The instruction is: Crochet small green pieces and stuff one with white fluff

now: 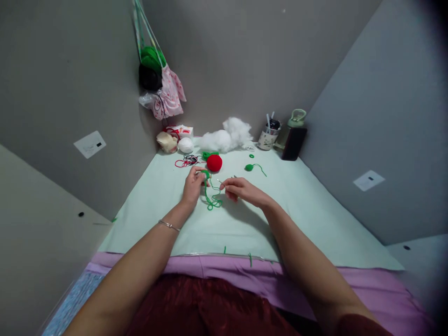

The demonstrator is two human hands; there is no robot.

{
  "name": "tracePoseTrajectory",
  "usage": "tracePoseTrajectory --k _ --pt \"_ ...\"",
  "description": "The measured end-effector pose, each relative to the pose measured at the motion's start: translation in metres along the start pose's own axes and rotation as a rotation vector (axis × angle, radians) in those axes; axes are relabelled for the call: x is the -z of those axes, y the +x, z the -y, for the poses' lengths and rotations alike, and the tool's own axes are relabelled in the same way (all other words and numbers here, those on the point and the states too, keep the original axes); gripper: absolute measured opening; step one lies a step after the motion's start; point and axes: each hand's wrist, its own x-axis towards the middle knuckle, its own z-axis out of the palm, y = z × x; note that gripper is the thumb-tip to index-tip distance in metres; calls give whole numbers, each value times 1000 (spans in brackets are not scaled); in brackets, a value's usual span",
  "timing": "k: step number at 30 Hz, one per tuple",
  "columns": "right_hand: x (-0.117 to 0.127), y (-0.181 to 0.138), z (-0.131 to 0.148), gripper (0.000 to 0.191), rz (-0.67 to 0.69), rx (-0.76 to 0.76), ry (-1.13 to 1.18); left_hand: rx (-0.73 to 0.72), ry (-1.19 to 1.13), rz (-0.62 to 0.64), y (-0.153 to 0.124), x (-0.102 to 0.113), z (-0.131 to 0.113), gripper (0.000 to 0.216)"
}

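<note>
My left hand [192, 186] is closed around a small green crochet piece [206, 174], which shows between the thumb and fingers. Green yarn [212, 204] trails from the piece and lies in loose loops on the pale green cloth between my hands. In a pinch, my right hand [242, 189] holds a thin crochet hook [219, 181], its metal tip pointing left, a little apart from the green piece. A strand of yarn runs from the piece toward my right fingers. Just beyond my left hand sits a red yarn ball [214, 163].
Tangled red and black yarn [191, 161] lies at the back left, near a white ball [185, 145]. White stuffing [227, 135] rests against the wall. A green stuffed-looking piece [248, 167], cup [269, 139], bottle [297, 119] and dark phone [294, 143] are right. Bags hang left.
</note>
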Motion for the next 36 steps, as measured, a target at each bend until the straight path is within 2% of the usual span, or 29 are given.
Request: tracePoseTrajectory --k 3,5,7,10,12,14,16,18,19,21,23,24,28,32,36 --pt "-3 5 -6 16 -292 20 -306 18 -22 6 -2 -2 -2 24" --pt "-14 7 -5 21 -392 81 -265 12 -28 8 -4 -5 -3 24" --pt "-30 10 -2 21 -363 127 -63 -2 -30 8 -7 -9 -3 24" --pt "-51 14 2 34 -201 79 310 -3 -30 22 -11 -15 -3 25" --pt "-58 15 4 38 -81 17 397 5 -30 30 -13 -17 -3 26" --pt "-56 14 5 39 -76 -9 347 5 -30 19 -13 -17 -3 27" --pt "-50 11 9 41 -264 59 211 5 -34 5 -12 -16 -3 26" --pt "-43 8 15 38 -502 207 116 11 -35 8 -11 -15 -2 26" --pt "-40 6 19 34 -560 279 128 14 -33 15 -11 -15 -1 26" --pt "-38 3 26 33 -503 323 278 14 -22 28 -12 -15 0 25" --pt "-38 3 29 32 -400 257 434 7 -8 35 -13 -16 -1 23" --pt "-38 3 29 31 -392 217 452 3 0 36 -14 -17 -1 22" --pt "-38 7 19 32 -477 126 183 -21 18 28 -17 -18 -4 19" --pt "-33 12 7 43 -318 90 -10 -20 24 14 -19 -20 -4 15" --pt "-27 16 -3 52 -192 -9 49 60 -1 29 -19 -22 -5 16"
